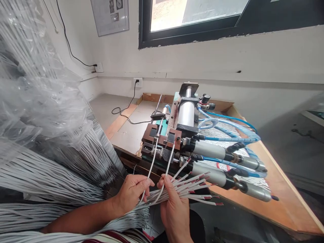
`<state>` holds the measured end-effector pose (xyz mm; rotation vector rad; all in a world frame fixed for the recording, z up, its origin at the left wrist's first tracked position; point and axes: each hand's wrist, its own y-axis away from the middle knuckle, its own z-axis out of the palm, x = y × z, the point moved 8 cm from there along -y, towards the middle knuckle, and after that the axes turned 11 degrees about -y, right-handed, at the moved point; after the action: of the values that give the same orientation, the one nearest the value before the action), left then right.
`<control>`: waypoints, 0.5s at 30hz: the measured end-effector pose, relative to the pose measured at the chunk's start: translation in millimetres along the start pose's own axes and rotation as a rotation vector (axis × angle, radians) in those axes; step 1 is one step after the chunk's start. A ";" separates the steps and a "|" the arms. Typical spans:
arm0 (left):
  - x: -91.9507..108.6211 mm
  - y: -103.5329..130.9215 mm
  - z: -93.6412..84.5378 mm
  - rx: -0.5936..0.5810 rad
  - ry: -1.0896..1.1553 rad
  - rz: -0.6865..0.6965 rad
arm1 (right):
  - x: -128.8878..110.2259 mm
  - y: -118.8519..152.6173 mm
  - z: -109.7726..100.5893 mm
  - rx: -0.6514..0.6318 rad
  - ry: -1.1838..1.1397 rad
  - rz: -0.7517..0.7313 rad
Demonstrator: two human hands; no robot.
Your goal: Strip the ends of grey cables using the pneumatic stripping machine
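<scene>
Grey cables [50, 165] fill the left side of the frame, cut off by its edge and partly veiled by clear plastic [43, 101]. The machine [187, 114] stands at centre right; the wire tips at its jaws are hard to make out. At bottom centre, the left hand [134, 189], palm down, pinches the left wire [152, 165] between thumb and forefinger; the right hand [176, 209], upright with its forearm cropped below, pinches the right wire [170, 160], its other fingers mostly hidden. Red-tipped wires [192, 189] fan rightward beside its thumb.
</scene>
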<state>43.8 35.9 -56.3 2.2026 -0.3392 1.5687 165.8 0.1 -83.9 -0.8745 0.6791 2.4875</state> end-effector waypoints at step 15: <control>-5.1 -3.1 -5.2 0.044 -0.022 0.004 | 5.2 2.1 9.7 -0.135 0.086 0.044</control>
<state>39.1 40.9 -60.2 2.2554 -0.3190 1.5691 156.5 5.2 -80.1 -1.0319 0.5688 2.5723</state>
